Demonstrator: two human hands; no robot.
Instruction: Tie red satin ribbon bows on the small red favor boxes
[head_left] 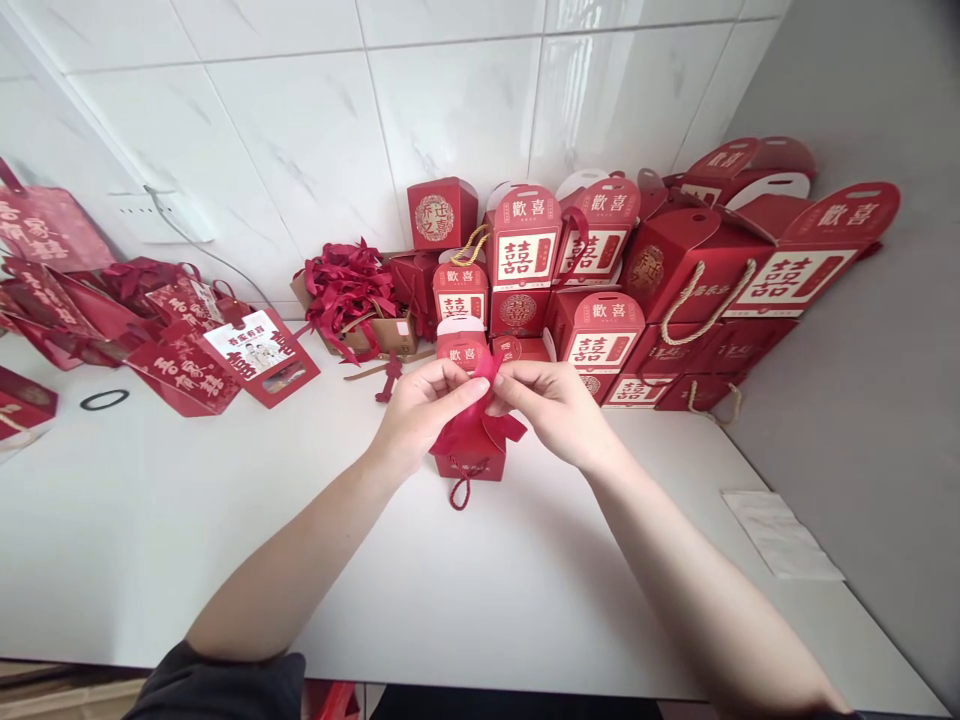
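A small red gift box (480,464) stands on the white table, with a dark red cord loop hanging down its front. Above its top, my left hand (426,405) and my right hand (553,405) meet, thumbs and fingers pinched. Between them is a red ribbon (487,368), which both hands grip. Loose ribbon ends spread over the top of the box, one sticking out under my right hand. The fingers partly cover the ribbon, so how it is looped is hidden.
Behind stand stacked red gift boxes (517,250), several with rope handles. A cardboard box (375,340) overflows with red ribbons. Left are red bags (180,370) and a black ring (105,400). White paper (781,535) lies at the right, beside a grey wall (862,330).
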